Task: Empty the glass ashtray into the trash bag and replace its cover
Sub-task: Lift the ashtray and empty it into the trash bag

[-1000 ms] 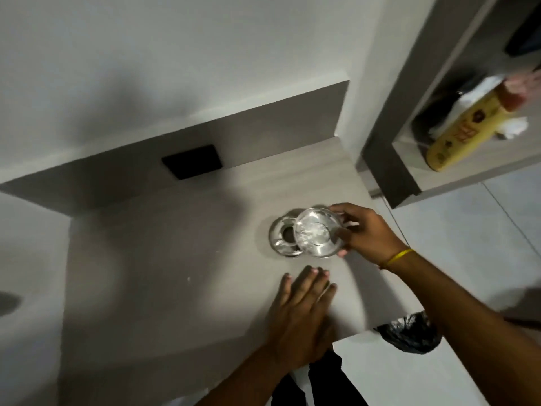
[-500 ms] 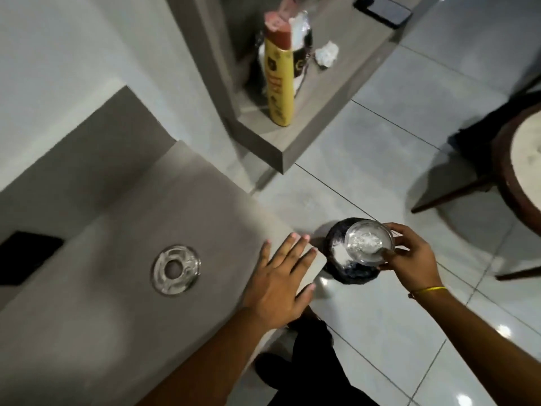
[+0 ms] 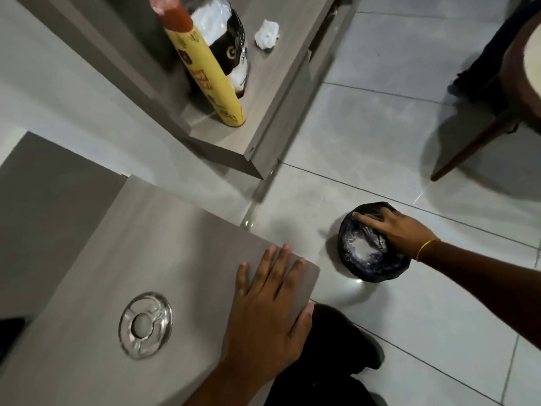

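My right hand (image 3: 395,230) reaches down over a small black trash bag (image 3: 377,271) on the tiled floor. It is shut on the glass ashtray (image 3: 364,244), which is tipped into the bag's mouth; its outline is blurred, and pale ash shows beneath it. The ashtray's cover (image 3: 145,329), a clear glass ring with a round centre, lies flat on the grey table (image 3: 175,235). My left hand (image 3: 269,312) rests palm down, fingers spread, on the table's near corner, right of the cover and holding nothing.
A low shelf (image 3: 272,92) beyond the table carries a yellow spray can (image 3: 205,74), a black-and-white pouch (image 3: 228,45) and a crumpled tissue (image 3: 267,34). A chair leg (image 3: 474,148) and a round table (image 3: 527,54) stand at right. A black object (image 3: 8,332) sits at the table's left edge.
My right hand carried the ashtray off the table, then lowered it from above the bag into its mouth and tipped it over. My left hand stayed on the table corner.
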A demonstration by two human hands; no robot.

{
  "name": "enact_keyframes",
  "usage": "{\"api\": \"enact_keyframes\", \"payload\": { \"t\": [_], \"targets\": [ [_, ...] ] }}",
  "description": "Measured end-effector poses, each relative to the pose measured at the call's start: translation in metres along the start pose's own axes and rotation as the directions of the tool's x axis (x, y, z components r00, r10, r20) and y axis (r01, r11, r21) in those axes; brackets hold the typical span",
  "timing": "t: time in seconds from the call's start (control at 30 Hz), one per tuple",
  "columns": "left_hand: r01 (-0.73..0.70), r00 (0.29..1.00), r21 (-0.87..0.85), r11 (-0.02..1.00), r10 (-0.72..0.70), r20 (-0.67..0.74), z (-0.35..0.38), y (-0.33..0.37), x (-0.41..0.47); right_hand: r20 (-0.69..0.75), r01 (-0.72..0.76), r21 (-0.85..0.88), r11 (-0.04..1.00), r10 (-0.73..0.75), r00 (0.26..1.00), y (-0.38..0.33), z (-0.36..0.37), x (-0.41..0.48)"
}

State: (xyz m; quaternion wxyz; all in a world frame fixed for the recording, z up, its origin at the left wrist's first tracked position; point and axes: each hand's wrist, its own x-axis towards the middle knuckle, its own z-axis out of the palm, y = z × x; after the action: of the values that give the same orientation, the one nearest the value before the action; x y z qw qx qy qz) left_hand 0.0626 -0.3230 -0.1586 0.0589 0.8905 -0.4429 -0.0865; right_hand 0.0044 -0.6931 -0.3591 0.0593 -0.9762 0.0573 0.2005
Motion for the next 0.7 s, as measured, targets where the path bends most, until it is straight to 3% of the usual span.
{"api": "enact_keyframes", "payload": {
  "t": [0.23, 0.43, 0.7],
  "targets": [
    [-0.016, 0.999, -0.001, 1.000, 0.016, -0.044, 0.003, 0.000, -0.001, 0.130, 0.113, -0.276, 0.955, -0.079, 0.988, -0.001, 0.040, 0.032],
    [-0.012, 0.999, -0.006, 1.000, 0.011, -0.039, 0.004, -0.001, -0.001, 0.248, 0.139, -0.334, 0.932, -0.056, 0.967, -0.002, 0.075, 0.044],
    [-0.016, 0.999, 0.002, 1.000, 0.016, -0.051, 0.004, -0.001, -0.002, 0.244, 0.083, -0.308, 0.948, -0.006, 0.970, 0.001, 0.083, 0.065]
  ]
}}
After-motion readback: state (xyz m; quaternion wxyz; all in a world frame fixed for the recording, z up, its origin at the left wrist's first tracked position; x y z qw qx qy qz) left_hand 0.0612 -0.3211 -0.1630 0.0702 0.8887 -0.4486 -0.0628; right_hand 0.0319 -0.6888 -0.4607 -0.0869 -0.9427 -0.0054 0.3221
